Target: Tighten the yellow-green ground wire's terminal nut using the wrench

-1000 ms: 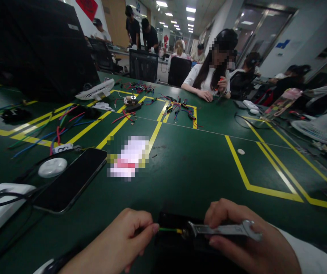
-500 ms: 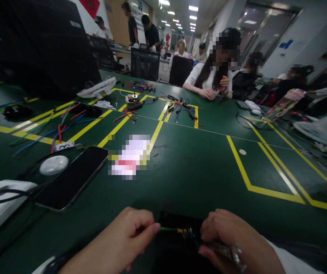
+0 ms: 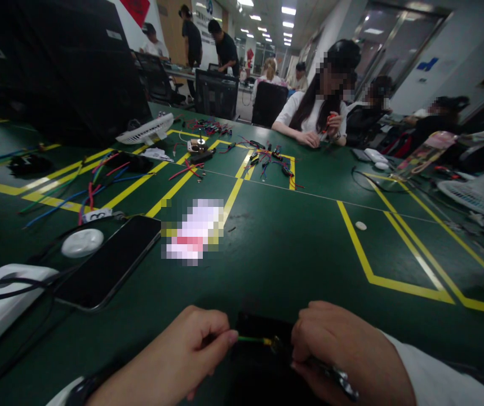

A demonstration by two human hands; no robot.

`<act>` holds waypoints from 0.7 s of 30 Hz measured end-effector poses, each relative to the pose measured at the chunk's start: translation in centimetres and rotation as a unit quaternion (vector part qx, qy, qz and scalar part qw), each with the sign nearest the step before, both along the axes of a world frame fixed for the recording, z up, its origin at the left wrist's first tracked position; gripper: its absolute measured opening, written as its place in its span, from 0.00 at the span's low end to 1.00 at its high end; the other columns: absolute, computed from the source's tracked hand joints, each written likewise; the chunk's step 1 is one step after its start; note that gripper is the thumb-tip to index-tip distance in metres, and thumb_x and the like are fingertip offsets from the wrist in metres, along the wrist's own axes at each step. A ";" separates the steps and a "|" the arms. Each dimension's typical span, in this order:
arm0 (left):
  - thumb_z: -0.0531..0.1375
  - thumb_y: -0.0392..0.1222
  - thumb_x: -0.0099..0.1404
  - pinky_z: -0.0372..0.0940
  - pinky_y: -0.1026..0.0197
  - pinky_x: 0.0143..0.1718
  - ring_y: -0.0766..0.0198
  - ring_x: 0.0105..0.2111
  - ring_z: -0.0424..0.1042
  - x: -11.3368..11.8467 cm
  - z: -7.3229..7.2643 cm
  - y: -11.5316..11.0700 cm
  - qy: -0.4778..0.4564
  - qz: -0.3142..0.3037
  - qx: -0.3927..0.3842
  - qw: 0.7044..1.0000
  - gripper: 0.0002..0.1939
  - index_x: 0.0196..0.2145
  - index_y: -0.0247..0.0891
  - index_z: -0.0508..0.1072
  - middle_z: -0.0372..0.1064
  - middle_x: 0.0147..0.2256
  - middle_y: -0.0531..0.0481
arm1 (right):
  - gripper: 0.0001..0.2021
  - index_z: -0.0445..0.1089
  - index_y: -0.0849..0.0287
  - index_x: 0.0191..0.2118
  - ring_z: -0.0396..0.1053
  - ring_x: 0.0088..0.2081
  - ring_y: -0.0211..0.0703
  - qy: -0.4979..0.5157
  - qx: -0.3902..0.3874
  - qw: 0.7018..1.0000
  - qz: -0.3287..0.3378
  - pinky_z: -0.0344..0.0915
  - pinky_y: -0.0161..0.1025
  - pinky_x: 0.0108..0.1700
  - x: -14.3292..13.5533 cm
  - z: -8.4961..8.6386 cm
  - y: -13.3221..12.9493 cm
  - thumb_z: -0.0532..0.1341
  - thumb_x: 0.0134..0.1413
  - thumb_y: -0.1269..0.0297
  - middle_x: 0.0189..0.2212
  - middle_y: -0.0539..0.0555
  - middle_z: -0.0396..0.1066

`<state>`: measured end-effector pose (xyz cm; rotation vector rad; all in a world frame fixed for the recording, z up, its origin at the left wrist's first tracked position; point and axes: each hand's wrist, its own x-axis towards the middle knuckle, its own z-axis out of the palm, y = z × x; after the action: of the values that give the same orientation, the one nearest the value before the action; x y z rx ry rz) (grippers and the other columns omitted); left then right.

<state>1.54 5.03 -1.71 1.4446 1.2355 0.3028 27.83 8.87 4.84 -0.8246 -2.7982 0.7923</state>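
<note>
While both hands work at the near edge of the green surface (image 3: 292, 254), a wrench sits on a small terminal.

From my remote seat I see a black block (image 3: 262, 338) lying between the two hands, close to me. My left hand (image 3: 186, 352) is closed, pinching a thin green wire (image 3: 250, 339) that runs right to a brass terminal (image 3: 274, 343) on the block. My right hand (image 3: 343, 355) is curled around a metal wrench (image 3: 338, 376), its head hidden at the terminal. A dark phone (image 3: 106, 265) lies well to the left. I judge the wrench could slip off the small fitting, or the wire could twist and pull free if my pinch loosens while turning.
</note>
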 end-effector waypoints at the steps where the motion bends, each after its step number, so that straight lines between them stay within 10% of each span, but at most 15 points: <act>1: 0.50 0.55 0.73 0.49 0.74 0.12 0.73 0.13 0.60 0.0 0.0 0.0 0.002 0.000 0.000 1.000 0.24 0.24 0.38 0.62 0.59 0.19 0.59 | 0.07 0.66 0.58 0.33 0.65 0.29 0.39 -0.009 0.009 1.000 0.028 0.56 0.38 0.31 -0.1 0.3 0.4 0.60 0.50 0.76 0.29 0.49 0.71; 9: 0.49 0.57 0.74 0.48 0.74 0.12 0.73 0.14 0.60 -0.1 -0.1 0.1 0.004 -0.002 -0.006 1.000 0.24 0.25 0.38 0.61 0.58 0.19 0.59 | 0.05 0.68 0.58 0.32 0.63 0.27 0.39 -0.083 0.065 0.987 0.120 0.52 0.41 0.31 -1.2 1.7 1.6 0.61 0.52 0.75 0.26 0.47 0.71; 13: 0.50 0.56 0.74 0.49 0.75 0.12 0.73 0.15 0.61 -0.1 -0.2 -0.1 0.003 -0.001 -0.002 1.000 0.24 0.25 0.38 0.62 0.59 0.21 0.58 | 0.07 0.65 0.55 0.34 0.66 0.30 0.40 0.019 -0.028 0.999 -0.008 0.58 0.38 0.34 0.3 1.4 1.1 0.62 0.53 0.74 0.30 0.48 0.71; 21: 0.49 0.56 0.74 0.48 0.74 0.12 0.73 0.14 0.60 -0.1 -0.4 0.0 -0.001 -0.002 0.003 1.000 0.24 0.24 0.38 0.62 0.59 0.19 0.59 | 0.07 0.64 0.56 0.28 0.68 0.28 0.41 0.066 0.024 0.986 -0.150 0.61 0.36 0.30 1.2 -1.0 -2.3 0.62 0.53 0.72 0.27 0.50 0.73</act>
<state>1.44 5.00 -2.14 1.4525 1.2307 0.3046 29.06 6.59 3.85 -1.1057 -2.4864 0.6965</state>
